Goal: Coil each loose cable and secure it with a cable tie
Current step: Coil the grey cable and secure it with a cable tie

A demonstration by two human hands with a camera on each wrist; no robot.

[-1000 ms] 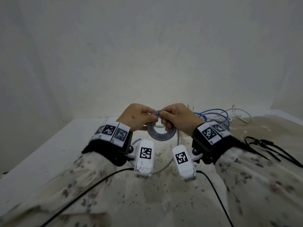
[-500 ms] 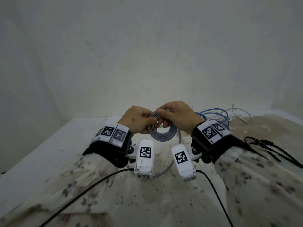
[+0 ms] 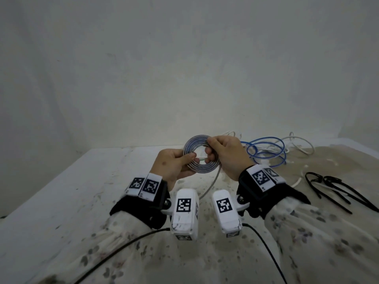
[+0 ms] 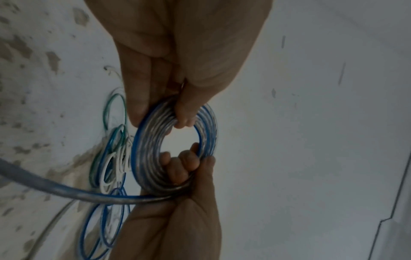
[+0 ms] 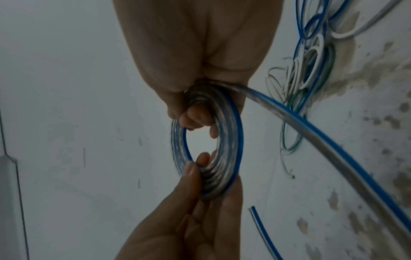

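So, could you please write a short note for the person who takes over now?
Left hand: pinches the near-left side of the coil, thumb on top.
Right hand: grips the coil's far-right side, fingers through the centre.
Coil is held above the table; its loose tail hangs down between the wrists.
Done: several turns wound. No tie on it.
Left: wind in the tail, then fasten with a black cable tie from the right of the table. The blue cable and white cable behind lie loose.

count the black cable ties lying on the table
About 3, though they overlap and the count is uncertain. The black cable ties lie bunched together on the table at the right, beside the right forearm, their tails running toward the right edge of the head view.
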